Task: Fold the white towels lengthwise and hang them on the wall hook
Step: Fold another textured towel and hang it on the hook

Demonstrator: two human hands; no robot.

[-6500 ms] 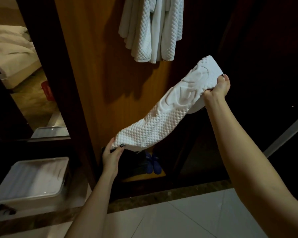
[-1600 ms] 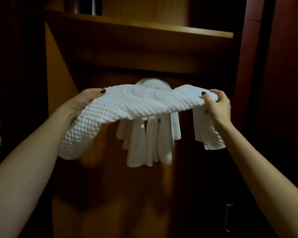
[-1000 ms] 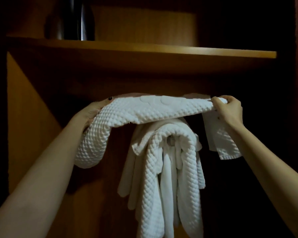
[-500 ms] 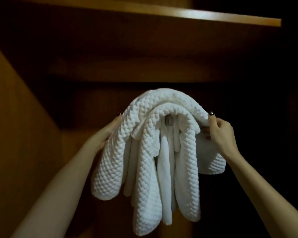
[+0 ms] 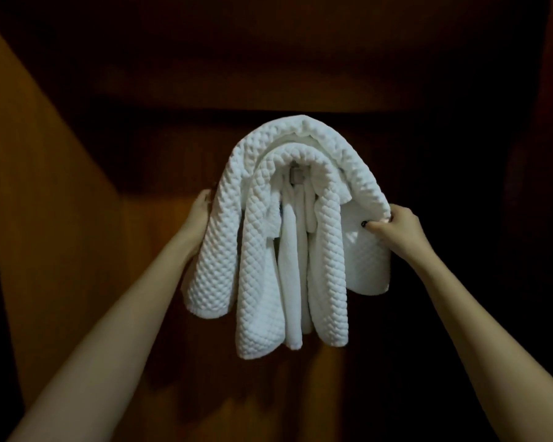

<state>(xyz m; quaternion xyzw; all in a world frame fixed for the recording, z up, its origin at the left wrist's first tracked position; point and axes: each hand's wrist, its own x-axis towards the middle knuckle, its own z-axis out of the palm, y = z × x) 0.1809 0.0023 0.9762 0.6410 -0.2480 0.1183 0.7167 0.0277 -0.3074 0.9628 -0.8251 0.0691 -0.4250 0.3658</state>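
moved: outer towel (image 5: 345,164) sits lower and rounder over the pile than 0.5 s ago, its ends hanging further down, and both hands have slid down along its sides.
outer towel: white, quilted, folded into a long band. it is draped in an arch over the other towels, far centre, with 1 end hanging at the left and 1 at the right.
inner towels (image 5: 262,282): white, already hanging in several strips under the arch. the quilted ones reach lower than the outer towel's ends, and a smooth strip hangs between them.
hook (image 5: 296,177): small grey metal piece, just visible in the gap under the top of the inner towels.
right hand (image 5: 395,223): at the right bend of the outer towel. fingers (image 5: 382,220) curl over its edge and the thumb, with a dark nail, presses the inner face, pinching the fold.
left hand (image 5: 200,207): against the left edge of the outer towel. its fingers pass behind the cloth, so i cannot tell whether they are gripping or released.
back panel (image 5: 154,224): dim brown wood behind the towels.
side panel (image 5: 29,186): lighter wood at the left.
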